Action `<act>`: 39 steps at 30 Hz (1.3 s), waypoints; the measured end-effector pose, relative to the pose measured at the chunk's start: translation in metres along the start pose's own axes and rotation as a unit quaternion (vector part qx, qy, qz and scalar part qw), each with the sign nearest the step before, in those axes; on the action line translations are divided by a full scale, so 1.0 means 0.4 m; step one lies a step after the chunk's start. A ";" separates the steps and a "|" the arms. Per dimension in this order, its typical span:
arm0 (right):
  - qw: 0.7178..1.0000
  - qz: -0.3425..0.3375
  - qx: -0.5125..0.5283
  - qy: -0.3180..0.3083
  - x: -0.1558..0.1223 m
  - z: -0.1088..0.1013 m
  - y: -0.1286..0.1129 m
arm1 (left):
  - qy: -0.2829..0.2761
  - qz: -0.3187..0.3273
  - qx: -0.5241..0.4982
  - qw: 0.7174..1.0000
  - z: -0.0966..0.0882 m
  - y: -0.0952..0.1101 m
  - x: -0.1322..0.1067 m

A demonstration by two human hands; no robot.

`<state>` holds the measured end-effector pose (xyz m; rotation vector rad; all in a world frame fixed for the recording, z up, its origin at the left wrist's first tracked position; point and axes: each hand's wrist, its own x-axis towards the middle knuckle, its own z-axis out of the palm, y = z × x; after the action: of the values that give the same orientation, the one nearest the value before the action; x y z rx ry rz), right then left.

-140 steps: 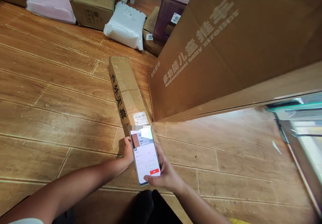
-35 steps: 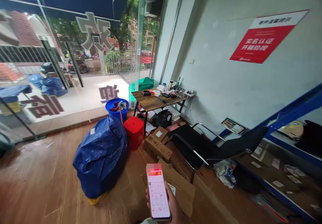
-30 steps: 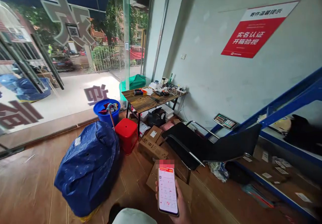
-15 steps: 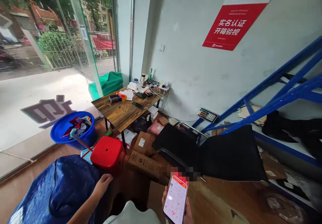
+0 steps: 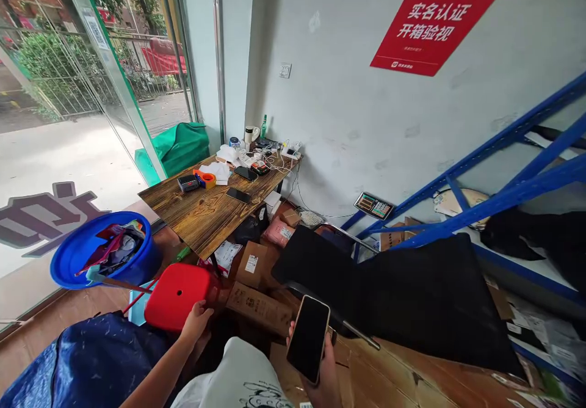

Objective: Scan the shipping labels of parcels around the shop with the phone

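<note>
My right hand (image 5: 327, 362) is wrapped round a smartphone (image 5: 309, 338) with a dark screen and a light rim, held upright in front of me. My left hand (image 5: 198, 322) is at the front right edge of a red plastic stool (image 5: 176, 298). Its thumb and fingers look partly apart, with nothing visible between them. Whether it touches the stool I cannot tell, and its lower fingers are in shadow.
A wooden table (image 5: 192, 212) bears phones, orange tape and cables. Around it are a blue tub (image 5: 68, 261), a blue tarp bundle (image 5: 91, 365), cardboard boxes (image 5: 260, 307), a black folding lounger (image 5: 412, 298) and a blue ladder-like frame (image 5: 458, 218).
The phone's screen has gone from lit to dark, and the phone is raised slightly. My left hand now overlaps the stool's edge. The view has shifted closer and lower.
</note>
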<state>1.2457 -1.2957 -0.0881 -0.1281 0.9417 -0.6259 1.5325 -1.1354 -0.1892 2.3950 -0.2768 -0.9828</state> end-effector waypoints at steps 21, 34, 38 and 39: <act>0.994 -0.040 0.053 0.087 0.057 0.251 0.140 | -0.051 0.202 0.448 0.870 -0.190 0.280 0.516; 0.999 -0.021 0.044 -0.010 0.127 0.406 0.148 | -0.037 0.217 0.483 0.847 -0.180 0.284 0.500; 0.999 0.001 0.036 -0.033 0.177 0.468 0.146 | -0.061 0.206 0.481 0.850 -0.182 0.293 0.518; 0.999 0.003 0.029 -0.036 0.187 0.484 0.144 | -0.067 0.203 0.481 0.850 -0.182 0.295 0.522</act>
<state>1.4558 -1.3213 -0.0476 -0.0942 0.8534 -0.6383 1.7340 -1.2835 -0.2048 2.8783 -1.5824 -0.9132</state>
